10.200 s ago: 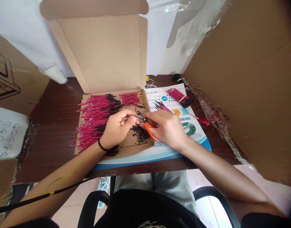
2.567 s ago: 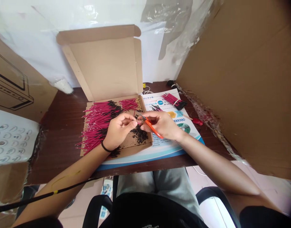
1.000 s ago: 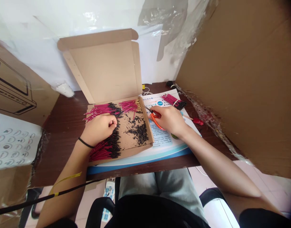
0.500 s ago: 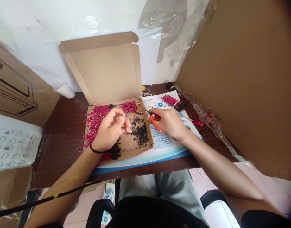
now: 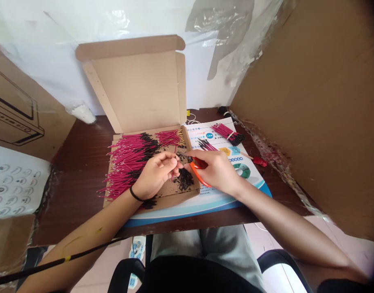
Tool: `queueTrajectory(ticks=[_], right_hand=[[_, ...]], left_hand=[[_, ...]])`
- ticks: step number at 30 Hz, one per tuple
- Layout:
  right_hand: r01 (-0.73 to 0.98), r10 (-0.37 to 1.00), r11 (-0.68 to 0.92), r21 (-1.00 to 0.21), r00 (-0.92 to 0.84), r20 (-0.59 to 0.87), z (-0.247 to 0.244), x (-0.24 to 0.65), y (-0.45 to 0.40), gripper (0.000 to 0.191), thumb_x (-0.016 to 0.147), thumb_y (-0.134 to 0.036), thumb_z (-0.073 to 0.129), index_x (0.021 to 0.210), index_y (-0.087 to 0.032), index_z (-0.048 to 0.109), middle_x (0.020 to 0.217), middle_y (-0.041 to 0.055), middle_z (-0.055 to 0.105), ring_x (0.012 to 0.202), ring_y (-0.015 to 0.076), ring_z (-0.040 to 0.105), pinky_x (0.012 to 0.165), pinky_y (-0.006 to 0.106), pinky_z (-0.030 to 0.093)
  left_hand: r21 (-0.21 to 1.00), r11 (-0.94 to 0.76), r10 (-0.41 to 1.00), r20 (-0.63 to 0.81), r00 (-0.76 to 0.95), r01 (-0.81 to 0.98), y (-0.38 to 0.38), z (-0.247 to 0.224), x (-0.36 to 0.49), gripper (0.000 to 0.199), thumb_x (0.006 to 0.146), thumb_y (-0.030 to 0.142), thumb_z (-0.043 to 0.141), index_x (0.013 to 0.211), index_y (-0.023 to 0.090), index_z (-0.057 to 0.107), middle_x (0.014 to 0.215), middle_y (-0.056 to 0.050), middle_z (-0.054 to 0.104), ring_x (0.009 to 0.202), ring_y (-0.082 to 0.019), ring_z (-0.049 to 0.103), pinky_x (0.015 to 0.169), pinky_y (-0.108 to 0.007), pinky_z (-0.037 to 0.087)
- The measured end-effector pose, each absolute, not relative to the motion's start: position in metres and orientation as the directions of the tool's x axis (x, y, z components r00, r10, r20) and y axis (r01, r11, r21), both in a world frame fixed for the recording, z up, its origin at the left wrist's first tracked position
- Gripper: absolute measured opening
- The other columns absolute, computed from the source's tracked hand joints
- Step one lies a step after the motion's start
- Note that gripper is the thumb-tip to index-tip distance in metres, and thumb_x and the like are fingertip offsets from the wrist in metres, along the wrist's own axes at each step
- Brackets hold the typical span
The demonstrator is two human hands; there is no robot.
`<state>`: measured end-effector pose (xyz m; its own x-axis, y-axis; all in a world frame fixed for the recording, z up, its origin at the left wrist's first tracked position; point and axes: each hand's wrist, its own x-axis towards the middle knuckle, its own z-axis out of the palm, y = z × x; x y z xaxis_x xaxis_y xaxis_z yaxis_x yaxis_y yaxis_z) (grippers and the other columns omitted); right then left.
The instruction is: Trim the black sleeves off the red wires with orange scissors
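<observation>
My left hand is closed in a pinch over the open cardboard box, with a thin red wire between its fingertips. My right hand grips orange-handled scissors, their blades pointing left, close to the left fingertips. Whether the blades touch the wire cannot be made out. Red wires with black ends fill the left side of the box. A smaller group of red wires with gold-coloured ends lies at its back right. Short black scraps are scattered below my hands.
A banded bundle of red and black wires and a loose group of wires lie on the printed sheet. A red-tipped stick is at the right. Large cardboard panels flank the brown table.
My left hand has moved right, bringing its fingertips up to the scissors. The right hand remains nearly in place with the scissors. The view has shifted slightly.
</observation>
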<state>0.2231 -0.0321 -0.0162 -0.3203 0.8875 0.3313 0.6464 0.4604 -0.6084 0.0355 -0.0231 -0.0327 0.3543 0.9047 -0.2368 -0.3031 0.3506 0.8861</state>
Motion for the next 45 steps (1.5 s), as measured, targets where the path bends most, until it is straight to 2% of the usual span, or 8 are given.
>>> queueTrajectory(ticks=[7,16,24,30,36,45], right_hand=[[0.699,0.884,0.467,-0.542,-0.345,0.316,-0.020,0.223,-0.032,0.020,0.081,-0.030,0.060,0.094,-0.018,0.069,0.071,0.0011,0.067,0.057,0.0097,0.053,0.056,0.022,0.038],[0.746,0.862,0.502,-0.437,-0.391,0.321,-0.020,0.222,-0.032,0.024,0.085,-0.034,0.055,0.097,-0.018,0.069,0.075,0.0036,0.067,0.063,0.0121,0.056,0.057,0.025,0.037],[0.751,0.843,0.526,-0.398,-0.399,0.360,-0.020,0.224,-0.034,0.026,0.086,-0.033,0.053,0.100,-0.018,0.069,0.074,0.0042,0.066,0.064,0.0132,0.058,0.057,0.025,0.038],[0.760,0.829,0.545,-0.354,-0.425,0.363,-0.017,0.224,-0.035,0.026,0.088,-0.034,0.052,0.095,-0.018,0.069,0.071,0.0042,0.065,0.065,0.0136,0.058,0.056,0.025,0.037],[0.752,0.827,0.551,-0.362,-0.436,0.353,-0.016,0.225,-0.034,0.028,0.089,-0.035,0.049,0.096,-0.017,0.070,0.072,0.0054,0.066,0.065,0.0145,0.059,0.055,0.025,0.038],[0.738,0.814,0.571,-0.359,-0.452,0.366,-0.017,0.225,-0.035,0.028,0.090,-0.033,0.048,0.097,-0.016,0.070,0.074,0.0064,0.067,0.065,0.0144,0.060,0.056,0.026,0.038]], left_hand=[[0.889,0.346,0.906,-0.232,0.354,-0.301,-0.024,-0.033,0.036,0.027,0.069,0.035,0.076,0.077,0.016,0.059,0.068,0.000,0.063,0.057,-0.008,0.054,0.055,-0.022,0.044],[0.995,0.059,0.949,-0.032,0.315,-0.076,-0.024,-0.043,0.031,0.022,0.079,0.037,0.066,0.082,0.015,0.063,0.075,-0.004,0.069,0.058,-0.009,0.058,0.056,-0.021,0.046],[0.999,0.002,0.957,0.008,0.291,-0.036,-0.024,-0.041,0.031,0.022,0.080,0.036,0.065,0.083,0.015,0.062,0.073,-0.003,0.069,0.057,-0.009,0.058,0.056,-0.021,0.048],[0.989,-0.109,0.953,0.075,0.294,0.101,-0.024,-0.040,0.029,0.023,0.083,0.038,0.062,0.082,0.015,0.063,0.071,-0.003,0.069,0.057,-0.009,0.059,0.056,-0.022,0.048],[0.982,-0.126,0.952,0.079,0.297,0.142,-0.023,-0.039,0.028,0.024,0.083,0.038,0.061,0.082,0.015,0.066,0.072,-0.004,0.070,0.056,-0.009,0.058,0.054,-0.021,0.047],[0.994,-0.085,0.954,0.063,0.292,0.062,-0.024,-0.042,0.027,0.021,0.081,0.035,0.065,0.082,0.014,0.068,0.069,-0.004,0.069,0.055,-0.009,0.057,0.054,-0.022,0.047]])
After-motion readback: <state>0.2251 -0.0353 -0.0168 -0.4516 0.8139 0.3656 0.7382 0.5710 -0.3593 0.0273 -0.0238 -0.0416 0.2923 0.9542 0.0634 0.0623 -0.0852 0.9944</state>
